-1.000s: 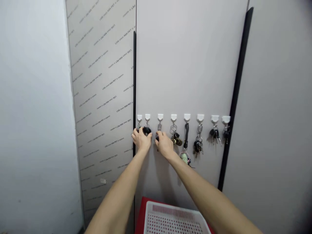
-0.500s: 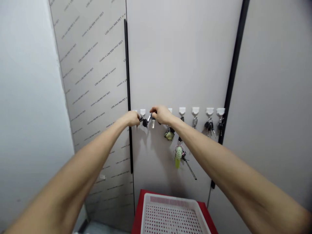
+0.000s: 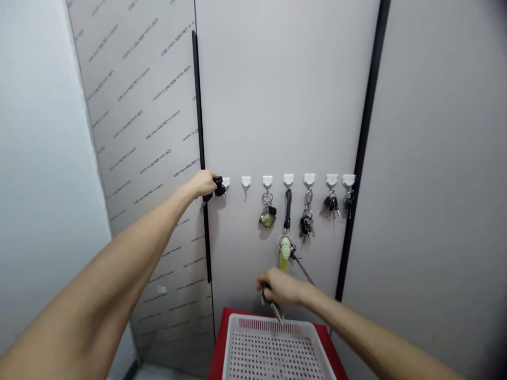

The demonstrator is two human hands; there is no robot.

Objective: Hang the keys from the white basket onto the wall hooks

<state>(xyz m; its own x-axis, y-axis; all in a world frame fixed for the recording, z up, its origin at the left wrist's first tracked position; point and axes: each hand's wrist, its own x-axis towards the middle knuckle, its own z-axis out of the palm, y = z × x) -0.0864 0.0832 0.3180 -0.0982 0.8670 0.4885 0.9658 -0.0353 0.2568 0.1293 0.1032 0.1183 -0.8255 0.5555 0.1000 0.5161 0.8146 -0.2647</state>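
Observation:
My left hand is closed around a set of black keys beside the leftmost hooks, in front of the dark door strip; its fingers partly cover the keys. Lower down, my right hand grips a bunch of keys, whose metal ends point down over the back rim of the white plastic basket. A white hook is on the panel between the left hand's keys and a key ring with a greenish round charm.
Further right, more hooks carry a black strap with a pale green charm, a key bunch with a clip and black-headed keys. A red surface supports the basket. Dark vertical strips edge the panel.
My right hand has moved down from the hooks to above the basket, taking keys with it. My left hand has shifted slightly left and up, still at the leftmost hooks.

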